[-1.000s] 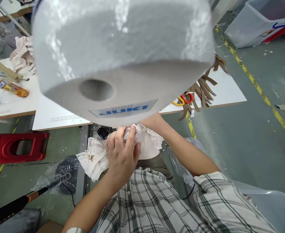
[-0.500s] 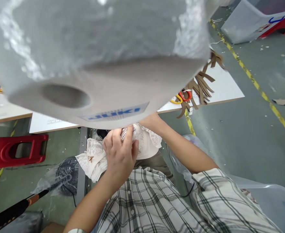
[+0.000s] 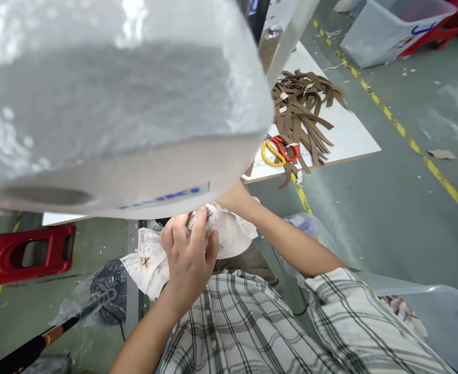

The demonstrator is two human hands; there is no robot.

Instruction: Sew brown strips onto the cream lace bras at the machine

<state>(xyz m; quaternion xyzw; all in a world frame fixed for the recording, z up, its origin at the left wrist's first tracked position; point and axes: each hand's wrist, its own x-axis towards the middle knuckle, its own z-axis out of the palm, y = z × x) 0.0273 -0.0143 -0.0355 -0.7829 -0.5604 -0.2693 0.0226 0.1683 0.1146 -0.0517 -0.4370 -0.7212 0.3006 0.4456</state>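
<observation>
My left hand [image 3: 188, 254] is closed on white lace fabric [image 3: 151, 259] that lies bunched in my lap, just under the head of a grey sewing machine [image 3: 108, 104] that fills the upper left of the view. My right forearm [image 3: 283, 236] reaches in from the right; its hand is hidden behind the machine head and the fabric. The lace spills down to the left of my left hand.
Orange and yellow scissors [image 3: 278, 150] lie beside a heap of brown paper strips [image 3: 302, 109] on a white table [image 3: 349, 135]. A red stool [image 3: 22, 254] stands on the floor left, a black bagged bundle [image 3: 104, 285] below it, clear bins [image 3: 388, 26] far right.
My view has swung so the machine head now covers more of the left. My left hand has shifted its fingers slightly on the lace; the right arm stays put.
</observation>
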